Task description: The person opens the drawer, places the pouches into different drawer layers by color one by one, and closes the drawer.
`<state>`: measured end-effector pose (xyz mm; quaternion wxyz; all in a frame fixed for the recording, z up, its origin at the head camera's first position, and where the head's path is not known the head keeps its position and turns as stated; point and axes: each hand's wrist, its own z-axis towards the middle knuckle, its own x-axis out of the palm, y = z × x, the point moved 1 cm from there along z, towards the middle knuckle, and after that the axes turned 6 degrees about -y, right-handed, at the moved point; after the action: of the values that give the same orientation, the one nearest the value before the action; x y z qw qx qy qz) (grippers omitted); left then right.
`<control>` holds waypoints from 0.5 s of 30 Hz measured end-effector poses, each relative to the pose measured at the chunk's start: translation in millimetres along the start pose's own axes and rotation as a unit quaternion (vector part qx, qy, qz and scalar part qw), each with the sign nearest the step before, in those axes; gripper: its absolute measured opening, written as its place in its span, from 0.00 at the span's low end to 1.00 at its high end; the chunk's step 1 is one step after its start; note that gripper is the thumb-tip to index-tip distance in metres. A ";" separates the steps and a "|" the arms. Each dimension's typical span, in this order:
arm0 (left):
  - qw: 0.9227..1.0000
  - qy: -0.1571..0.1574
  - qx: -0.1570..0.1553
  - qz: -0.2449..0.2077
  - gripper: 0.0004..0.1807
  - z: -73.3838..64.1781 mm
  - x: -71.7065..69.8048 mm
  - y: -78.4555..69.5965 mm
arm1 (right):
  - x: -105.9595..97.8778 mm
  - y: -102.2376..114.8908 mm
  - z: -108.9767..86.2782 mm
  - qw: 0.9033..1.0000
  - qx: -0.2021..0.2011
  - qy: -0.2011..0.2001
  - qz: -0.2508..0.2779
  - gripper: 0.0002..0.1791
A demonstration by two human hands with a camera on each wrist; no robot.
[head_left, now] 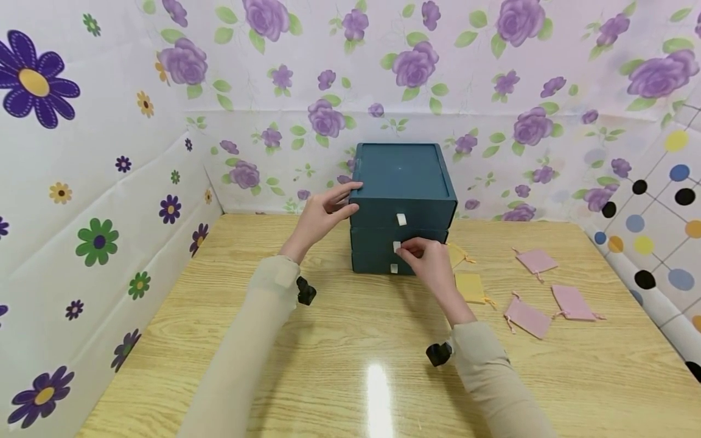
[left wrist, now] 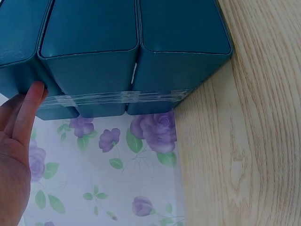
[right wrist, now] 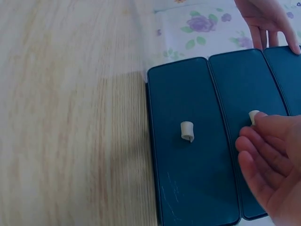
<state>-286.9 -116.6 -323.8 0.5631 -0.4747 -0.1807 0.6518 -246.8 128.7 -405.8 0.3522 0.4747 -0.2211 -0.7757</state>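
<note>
A dark teal box with three stacked drawers (head_left: 402, 173) stands on the table, each drawer front bearing a small white pull tab. My left hand (head_left: 323, 216) steadies its left side near the top, fingers extended; in the left wrist view the fingertips (left wrist: 35, 89) touch the uppermost section. Between thumb and forefinger my right hand (head_left: 429, 261) pinches the middle drawer's pull tab (right wrist: 254, 115). The top pull tab (head_left: 401, 219) and the bottom pull tab (right wrist: 186, 129) are untouched. All three drawers look closed. Strips of clear tape (left wrist: 124, 97) run across the box's side.
To the right lie three pink drawstring pouches (head_left: 537, 260) and two yellow pouches (head_left: 469, 288), one partly hidden behind the right hand. A floral sheet (head_left: 323, 164) hangs behind the box. Patterned sheets flank the wooden table (head_left: 350, 353).
</note>
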 end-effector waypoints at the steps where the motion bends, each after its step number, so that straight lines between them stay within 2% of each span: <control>1: 1.000 0.000 0.001 0.000 0.25 0.0 -0.1 -0.2 | -0.2 0.0 0.1 1.000 -0.003 -0.001 -0.004 0.08; 10: 1.000 0.001 -0.001 -0.003 0.26 0.4 -0.6 -0.3 | -1.0 1.2 -1.5 0.997 -0.046 -0.016 -0.062 0.08; 15: 1.000 0.003 -0.009 -0.001 0.26 -0.3 -1.2 0.2 | -0.5 1.0 -1.8 0.996 -0.053 -0.023 -0.074 0.08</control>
<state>-286.8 -117.8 -323.6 0.5602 -0.4812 -0.1856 0.6482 -244.7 128.4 -405.6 0.3137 0.4525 -0.1520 -0.8208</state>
